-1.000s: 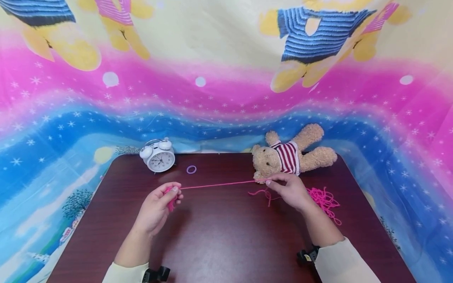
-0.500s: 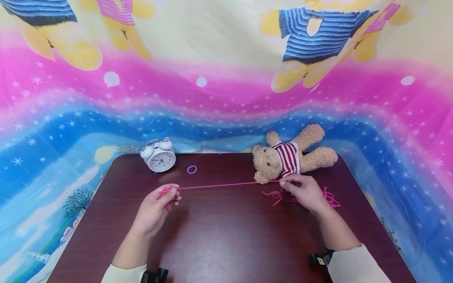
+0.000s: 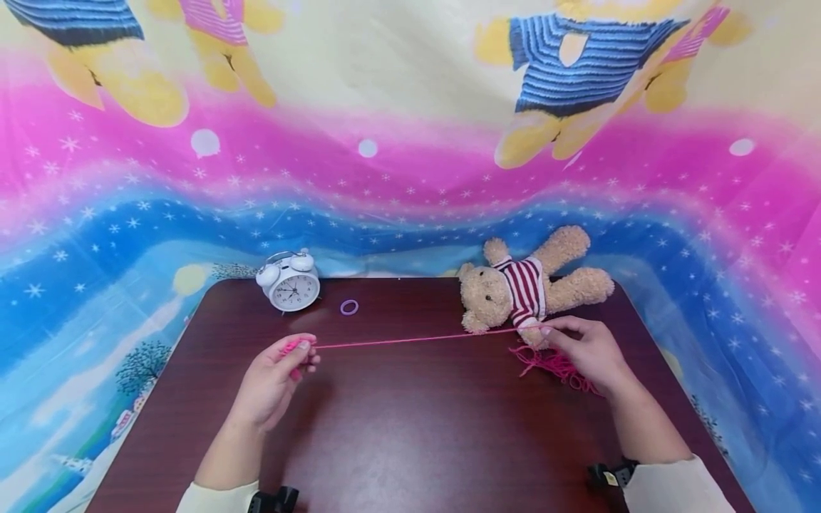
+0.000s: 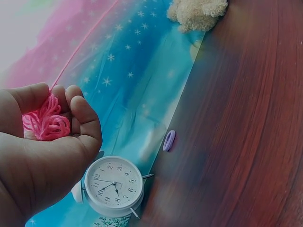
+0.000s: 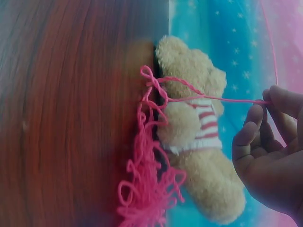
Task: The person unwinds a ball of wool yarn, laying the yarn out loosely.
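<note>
My left hand holds a small bundle of pink yarn in its curled fingers. From it a single strand runs taut across to my right hand, whose thumb and forefinger pinch it. In the right wrist view the strand bends at those fingertips and leads to a loose, tangled pink heap. The heap lies below my right hand, partly hidden by it in the head view. Just behind the strand's right end lies a teddy bear in a striped shirt.
A white alarm clock stands at the back left of the dark wooden table. Beside it lies a purple ring. A printed cloth hangs behind the table and along its sides.
My right hand has moved to the right along with the strand, and my left hand slightly left, so the stretch between them is longer. The loose yarn shows farther left of my right wrist.
</note>
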Available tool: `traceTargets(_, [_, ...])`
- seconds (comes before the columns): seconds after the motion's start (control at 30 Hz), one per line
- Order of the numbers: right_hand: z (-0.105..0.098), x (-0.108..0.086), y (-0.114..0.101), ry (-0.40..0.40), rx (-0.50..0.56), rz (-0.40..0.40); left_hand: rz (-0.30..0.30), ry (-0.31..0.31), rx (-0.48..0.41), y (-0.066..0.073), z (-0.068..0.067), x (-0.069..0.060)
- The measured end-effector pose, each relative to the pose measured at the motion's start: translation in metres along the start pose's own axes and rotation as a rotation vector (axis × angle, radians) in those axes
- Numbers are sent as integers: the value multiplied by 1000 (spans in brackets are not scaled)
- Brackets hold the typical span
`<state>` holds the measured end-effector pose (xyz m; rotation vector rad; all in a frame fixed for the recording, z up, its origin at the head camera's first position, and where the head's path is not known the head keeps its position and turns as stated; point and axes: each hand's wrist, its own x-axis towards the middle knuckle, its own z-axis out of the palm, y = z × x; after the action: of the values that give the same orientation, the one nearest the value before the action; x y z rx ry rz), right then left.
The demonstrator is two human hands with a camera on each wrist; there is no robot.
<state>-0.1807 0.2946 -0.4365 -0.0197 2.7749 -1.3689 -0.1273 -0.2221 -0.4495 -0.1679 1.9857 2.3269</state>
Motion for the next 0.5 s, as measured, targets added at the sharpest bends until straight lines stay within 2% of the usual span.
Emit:
traceTargets(0.13, [-10, -5, 5, 10, -37, 32, -9, 6, 12, 1, -3, -1])
traceTargets(0.27, [-16, -7, 11, 25, -26, 49, -8, 2, 31, 0, -7, -1])
traceTargets(0.5, [-31, -13, 24, 65, -60, 59, 4, -1, 28, -1, -14, -1])
